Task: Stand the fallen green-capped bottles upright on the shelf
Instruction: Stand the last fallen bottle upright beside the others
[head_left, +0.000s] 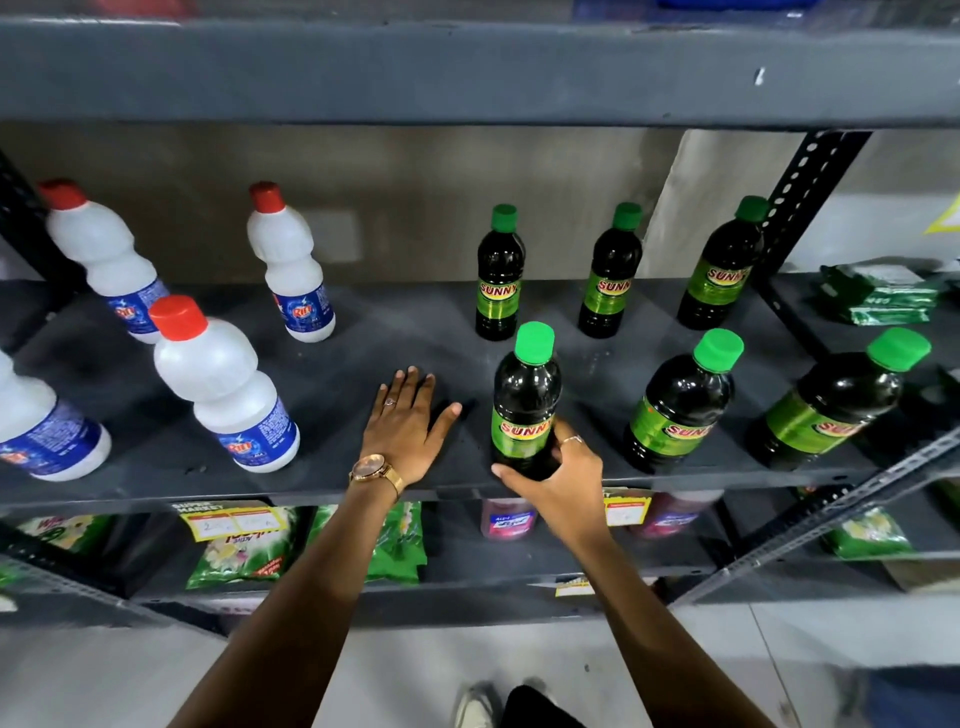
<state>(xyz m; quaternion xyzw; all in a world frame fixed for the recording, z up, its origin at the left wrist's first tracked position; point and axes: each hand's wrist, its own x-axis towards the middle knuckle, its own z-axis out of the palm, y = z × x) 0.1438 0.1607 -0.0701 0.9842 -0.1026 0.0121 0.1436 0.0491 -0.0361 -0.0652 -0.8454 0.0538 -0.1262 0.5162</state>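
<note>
Several dark green-capped bottles with green labels stand upright on the dark shelf, in a back row and a front row. My right hand grips the base of the front-left bottle, which stands upright near the shelf's front edge. Two more front-row bottles stand to its right. Behind are three others. My left hand lies flat on the shelf, fingers spread, left of the held bottle. No green-capped bottle lies on its side in view.
White bottles with red caps stand on the shelf's left half. A perforated metal upright bounds the right side, with green packets beyond. The shelf below holds green pouches and pink bottles.
</note>
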